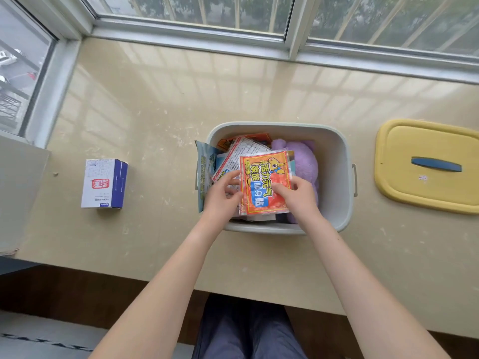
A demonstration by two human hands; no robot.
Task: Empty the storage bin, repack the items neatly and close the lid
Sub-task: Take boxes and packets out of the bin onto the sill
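Observation:
A pale grey storage bin (334, 161) stands open on the beige sill, full of flat packets and a purple plush toy (304, 161). On top lies a stack of orange and yellow packets (261, 172) with blue print. My left hand (224, 194) pinches the stack's left edge. At the lower right of the stack my right hand (298, 196) grips it, thumb on top. A blue leaflet (204, 167) sticks up against the bin's left wall. The yellow lid (425, 164) with a blue handle lies flat to the right of the bin.
A white and blue box (103, 183) lies on the sill (160, 120) to the left of the bin. Window frames run along the back and the left side. The sill's front edge is near my lap.

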